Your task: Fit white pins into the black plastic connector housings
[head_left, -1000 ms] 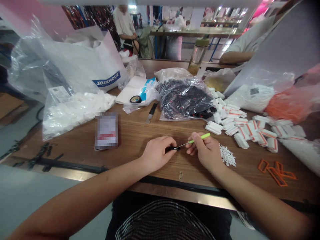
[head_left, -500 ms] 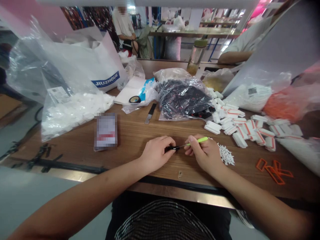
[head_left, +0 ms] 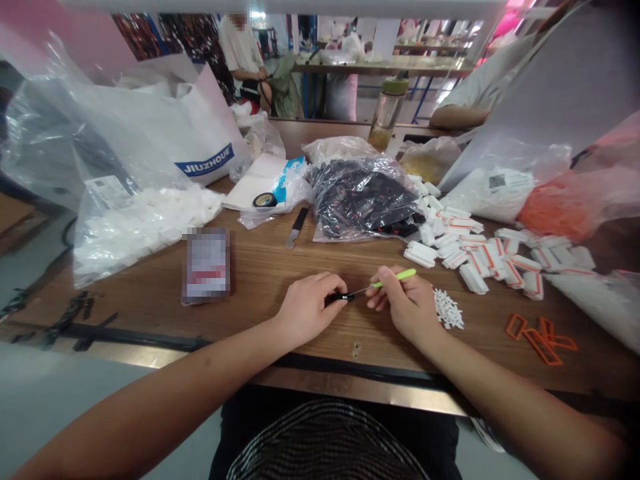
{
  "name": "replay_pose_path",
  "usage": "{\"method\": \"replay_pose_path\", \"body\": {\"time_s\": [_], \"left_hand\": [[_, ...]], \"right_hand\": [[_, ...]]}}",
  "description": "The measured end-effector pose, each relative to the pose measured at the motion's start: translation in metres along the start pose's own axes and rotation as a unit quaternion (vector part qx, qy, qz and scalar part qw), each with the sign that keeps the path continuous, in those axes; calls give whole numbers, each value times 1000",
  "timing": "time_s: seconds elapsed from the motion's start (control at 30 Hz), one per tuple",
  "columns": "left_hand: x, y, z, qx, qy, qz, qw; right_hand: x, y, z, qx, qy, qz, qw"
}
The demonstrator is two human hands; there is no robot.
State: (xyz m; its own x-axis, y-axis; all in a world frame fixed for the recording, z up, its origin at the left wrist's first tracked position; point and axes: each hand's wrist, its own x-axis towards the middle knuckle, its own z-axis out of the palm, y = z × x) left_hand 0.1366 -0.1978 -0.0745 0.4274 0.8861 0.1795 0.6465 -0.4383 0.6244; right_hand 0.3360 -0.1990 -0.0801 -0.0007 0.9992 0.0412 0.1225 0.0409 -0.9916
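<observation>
Over the brown wooden table [head_left: 260, 267], the left hand [head_left: 307, 305] pinches 1 small, narrow black part [head_left: 345, 296] between thumb and bent fingers, apparently meeting the thin metal shaft of a lime-green-handled tool [head_left: 395, 278] that the right hand [head_left: 413, 303] grips, fingers curled, beside a pile of tiny white pegs [head_left: 449, 309].

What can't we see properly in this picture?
All in the head view:
- Black part: mostly hidden by the left hand.
- Green-handled tool: metal tip too small to make out.
- Flat box: printing blurred by pixelation.
- Lower right plastic bag: cut off by the right edge.
</observation>
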Motion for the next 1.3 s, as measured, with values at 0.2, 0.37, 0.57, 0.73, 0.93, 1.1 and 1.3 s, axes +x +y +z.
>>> {"method": "replay_pose_path", "body": {"time_s": [0.2,0.37,0.57,0.73,0.93,1.1,1.3], "left_hand": [[0,-1,1,-7,-3,2,1000],[0,0,0,-7,-3,-2,1000],[-1,-1,2,-5,1,2,1000],[-2,-2,3,-8,1,-3,1000],[0,-1,2,-6,-5,-3,1000],[-1,-3,4,-6,-5,-5,1000],[0,-3,3,5,-5,-12,1000]], "right_hand": [[0,-1,3,8,1,14,1000],[2,0,2,-14,1,14,1000],[0,-3,1,-105,-2,-28,994],[-7,-7,1,-147,-20,-89,985],[-5,-3,3,-50,2,-33,998],[0,-10,0,-45,0,-35,998],[23,-44,-56,-98,43,-44,993]]}}
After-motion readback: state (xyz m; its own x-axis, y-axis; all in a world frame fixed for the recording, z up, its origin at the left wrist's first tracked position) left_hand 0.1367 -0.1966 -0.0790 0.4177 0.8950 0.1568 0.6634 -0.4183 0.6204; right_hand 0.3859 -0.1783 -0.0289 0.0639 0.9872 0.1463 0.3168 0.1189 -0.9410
